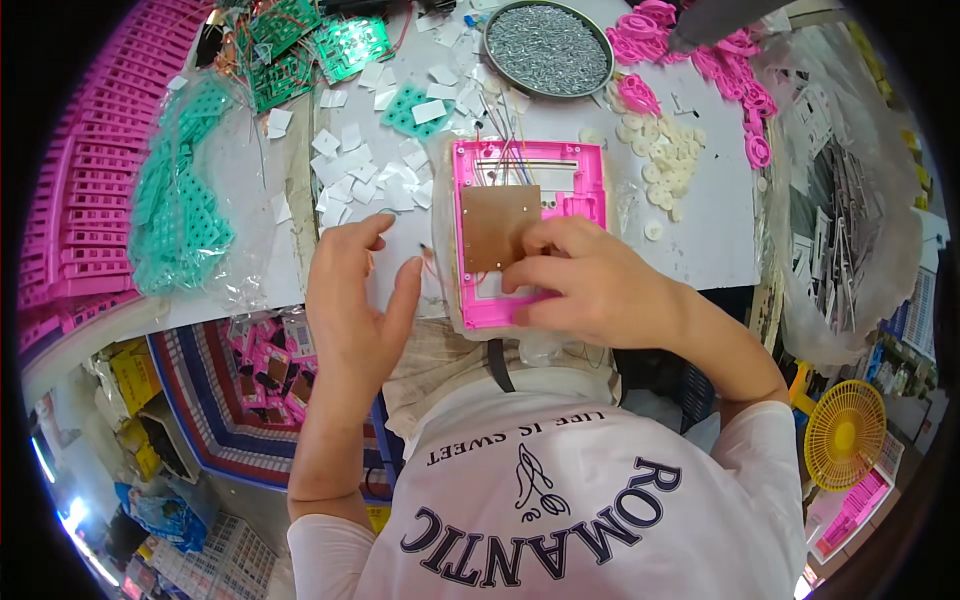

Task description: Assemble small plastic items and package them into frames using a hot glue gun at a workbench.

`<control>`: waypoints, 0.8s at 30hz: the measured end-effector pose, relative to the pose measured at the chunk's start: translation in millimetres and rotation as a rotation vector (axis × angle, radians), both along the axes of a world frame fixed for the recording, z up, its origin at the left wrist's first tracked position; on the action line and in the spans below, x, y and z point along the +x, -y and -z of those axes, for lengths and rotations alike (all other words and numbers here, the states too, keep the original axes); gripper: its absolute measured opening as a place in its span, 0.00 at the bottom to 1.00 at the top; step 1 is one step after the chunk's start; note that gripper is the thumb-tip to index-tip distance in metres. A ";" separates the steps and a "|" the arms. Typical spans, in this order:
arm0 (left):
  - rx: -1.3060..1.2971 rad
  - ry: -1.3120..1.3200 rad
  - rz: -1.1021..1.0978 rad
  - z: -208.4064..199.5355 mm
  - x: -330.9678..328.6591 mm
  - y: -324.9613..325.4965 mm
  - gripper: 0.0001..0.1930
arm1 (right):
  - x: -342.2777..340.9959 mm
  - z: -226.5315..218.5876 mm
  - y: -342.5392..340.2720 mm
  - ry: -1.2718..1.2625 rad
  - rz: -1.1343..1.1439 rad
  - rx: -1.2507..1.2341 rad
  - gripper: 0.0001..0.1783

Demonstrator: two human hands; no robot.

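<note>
A pink plastic case [464,300] lies open on the table in front of me. Over its left part rests a brown circuit board [490,230], with thin wires [505,140] coming out past the top edge. My right hand [575,275] reaches into the case from the right; its bent fingers touch the board's lower right side. Whatever may be between those fingertips is hidden. Left of the case, my left hand [350,290] hovers with thumb and fingers apart, holding nothing. A small dark-tipped wire piece [427,252] lies between that hand and the case.
White square pads [360,170] are scattered left of the case, beside teal perforated sheets [185,190]. Green circuit boards [350,48] sit at the back left. A round tray [490,50] holds screws. Cream discs [668,160] and pink parts [725,65] lie right.
</note>
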State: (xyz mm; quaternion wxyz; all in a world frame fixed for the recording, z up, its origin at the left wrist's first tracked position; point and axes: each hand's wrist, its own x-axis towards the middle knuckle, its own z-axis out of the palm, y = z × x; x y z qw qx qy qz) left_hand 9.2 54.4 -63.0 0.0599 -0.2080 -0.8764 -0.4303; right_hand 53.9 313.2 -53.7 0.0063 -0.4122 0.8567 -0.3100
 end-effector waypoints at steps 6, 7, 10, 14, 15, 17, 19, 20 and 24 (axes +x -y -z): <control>0.026 0.156 0.311 4.4 22.8 -14.7 0.11 | -10.6 5.2 -2.2 0.176 0.025 -0.053 0.14; 0.008 0.086 0.373 8.4 24.5 -15.7 0.11 | -11.0 4.2 -1.4 0.134 -0.001 -0.069 0.13; 0.030 0.042 0.359 9.9 26.6 -16.9 0.11 | -4.5 2.3 -2.1 0.036 -0.046 -0.084 0.10; 0.014 0.091 0.365 8.6 30.2 -14.0 0.12 | -0.3 4.2 -1.5 -0.064 -0.121 -0.062 0.05; -0.002 0.070 0.417 8.9 31.7 -15.2 0.12 | -0.9 5.0 -0.9 -0.096 -0.147 -0.059 0.06; -0.037 0.029 0.519 11.1 35.6 -18.0 0.13 | -1.0 2.8 1.5 -0.118 -0.200 -0.043 0.06; -0.075 -0.012 0.530 20.3 37.2 -16.1 0.15 | 0.5 0.5 7.3 -0.118 -0.289 0.006 0.06; -0.092 -0.033 0.539 23.6 37.0 -15.0 0.16 | 4.0 -1.9 12.5 -0.107 -0.348 0.051 0.06; -0.032 0.014 0.550 25.4 32.5 -10.1 0.17 | -5.5 -0.7 19.2 -0.030 -0.340 -0.004 0.04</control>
